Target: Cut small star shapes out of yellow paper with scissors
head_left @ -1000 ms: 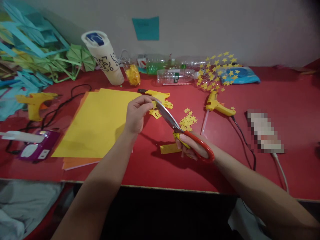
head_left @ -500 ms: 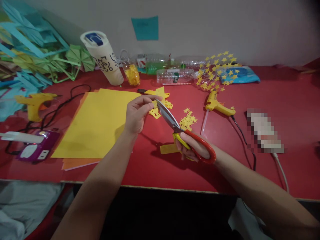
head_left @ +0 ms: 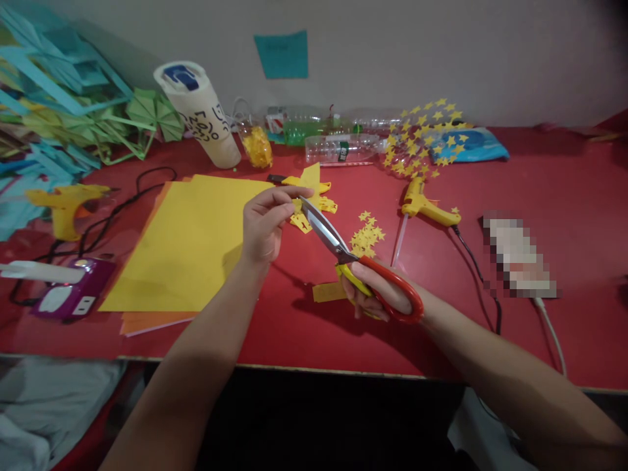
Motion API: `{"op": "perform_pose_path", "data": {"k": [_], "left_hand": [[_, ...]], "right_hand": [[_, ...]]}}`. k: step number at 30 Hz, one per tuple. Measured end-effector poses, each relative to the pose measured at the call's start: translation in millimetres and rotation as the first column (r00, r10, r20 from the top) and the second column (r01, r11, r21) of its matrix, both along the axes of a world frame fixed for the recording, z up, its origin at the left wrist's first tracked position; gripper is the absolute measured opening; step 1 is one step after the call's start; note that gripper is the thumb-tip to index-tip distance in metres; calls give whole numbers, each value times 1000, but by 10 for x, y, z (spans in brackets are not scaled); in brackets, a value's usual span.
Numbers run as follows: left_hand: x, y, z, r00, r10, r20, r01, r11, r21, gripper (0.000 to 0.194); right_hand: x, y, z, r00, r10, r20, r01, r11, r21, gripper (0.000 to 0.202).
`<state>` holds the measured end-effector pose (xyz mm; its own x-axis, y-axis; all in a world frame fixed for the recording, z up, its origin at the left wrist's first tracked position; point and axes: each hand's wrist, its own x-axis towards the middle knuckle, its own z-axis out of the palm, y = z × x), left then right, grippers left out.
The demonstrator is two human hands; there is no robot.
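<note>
My right hand (head_left: 366,294) is closed round the red and yellow handles of a pair of scissors (head_left: 326,229). The blades point up and left, their tips at my left fingertips. My left hand (head_left: 267,222) pinches a small piece of yellow paper (head_left: 297,207), mostly hidden by the fingers, at the blade tips. Behind it lie yellow paper scraps (head_left: 311,180) and a yellow cutter (head_left: 289,180). A pile of small yellow paper stars (head_left: 367,235) rests just beyond the scissors. Partly under my right hand is a yellow paper strip (head_left: 328,292).
Yellow sheets (head_left: 181,242) lie stacked over orange ones at left. Glue guns (head_left: 66,206) with cords lie on both sides, near a purple power socket (head_left: 73,291). A white tumbler (head_left: 206,124), plastic bottles (head_left: 338,149) and a star-covered clear object (head_left: 417,147) stand along the wall. A phone (head_left: 520,255) charges at right.
Both hands, with the scissors and the piece of paper, have shifted very slightly left. The scissor tips stay at the paper; the view itself has moved a little.
</note>
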<state>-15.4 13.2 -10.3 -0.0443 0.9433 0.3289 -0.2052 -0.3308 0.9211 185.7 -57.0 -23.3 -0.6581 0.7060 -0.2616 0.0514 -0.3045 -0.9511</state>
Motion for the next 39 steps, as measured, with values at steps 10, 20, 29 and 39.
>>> {"op": "perform_pose_path", "data": {"k": [10, 20, 29, 39], "left_hand": [[4, 6, -12, 991, 107, -82, -101, 992, 80, 15], [16, 1, -18, 993, 83, -87, -78, 995, 58, 14], [13, 5, -30, 988, 106, -113, -97, 992, 84, 15], [5, 9, -24, 996, 55, -66, -53, 998, 32, 14]], "right_hand": [[18, -1, -57, 999, 27, -27, -27, 999, -20, 51], [-15, 3, -20, 998, 3, -56, -5, 999, -43, 52], [-46, 3, 44, 999, 23, -39, -27, 994, -105, 54], [-10, 20, 45, 1000, 9, -9, -9, 997, -78, 53]]}}
